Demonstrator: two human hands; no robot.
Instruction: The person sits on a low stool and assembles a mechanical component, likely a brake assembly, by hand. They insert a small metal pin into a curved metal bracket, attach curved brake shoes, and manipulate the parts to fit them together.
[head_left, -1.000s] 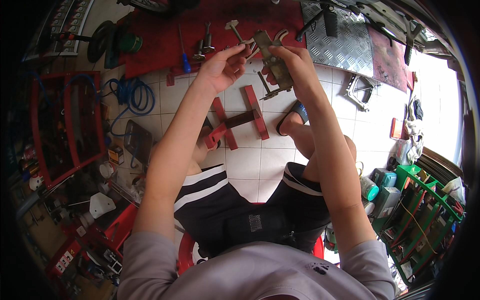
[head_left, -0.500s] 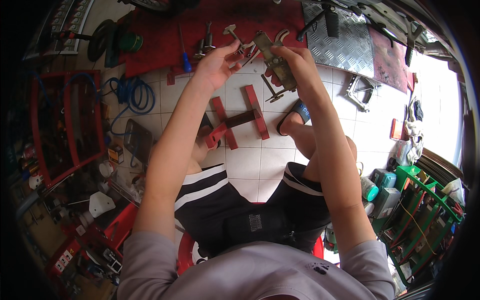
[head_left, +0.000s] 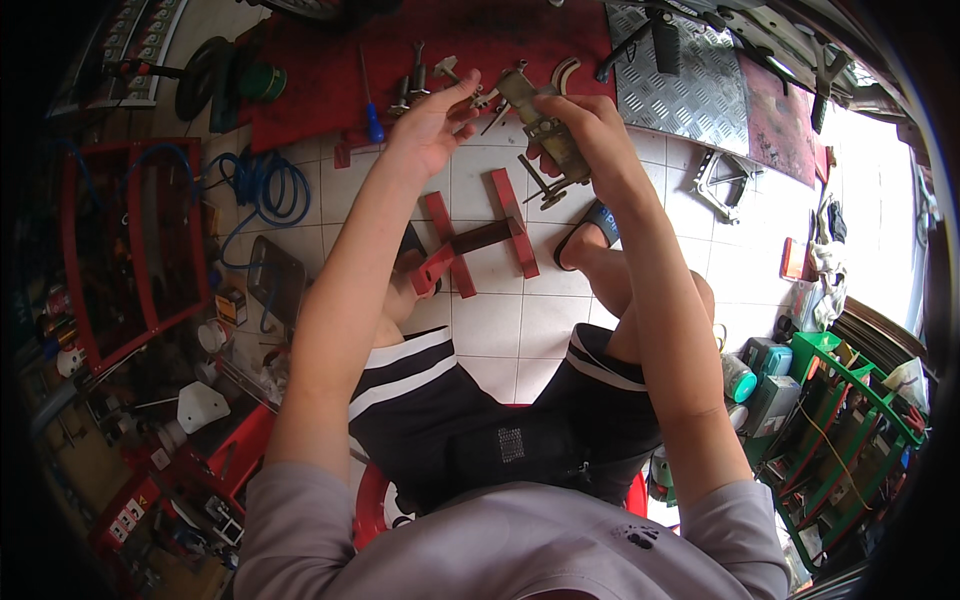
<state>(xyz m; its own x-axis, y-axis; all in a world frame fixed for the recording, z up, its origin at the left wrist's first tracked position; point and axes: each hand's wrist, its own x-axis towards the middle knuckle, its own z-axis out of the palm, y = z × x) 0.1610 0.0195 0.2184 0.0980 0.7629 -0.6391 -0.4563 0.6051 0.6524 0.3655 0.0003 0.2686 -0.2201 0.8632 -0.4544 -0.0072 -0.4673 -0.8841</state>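
Note:
My right hand is closed around a dull gold metal part, shaped much like a brake caliper. Thin pins stick out of its lower end. To the left, my left hand has its palm turned toward that part. Its fingertips meet a small metal piece with a T-shaped end, which they seem to pinch; the contact is partly hidden. Behind both hands, a curved metal piece and several bolt-like parts lie on the red platform. A blue-handled screwdriver lies left of them.
Between my feet, a red metal stand rests on the tiled floor. A coiled blue hose and red cabinet are left. A green tool rack stands right. Metal tread plate covers the platform's right part.
The gold metal part has shifted slightly left and tilted in my right hand. The T-ended piece at my left fingertips has also moved a little left and down.

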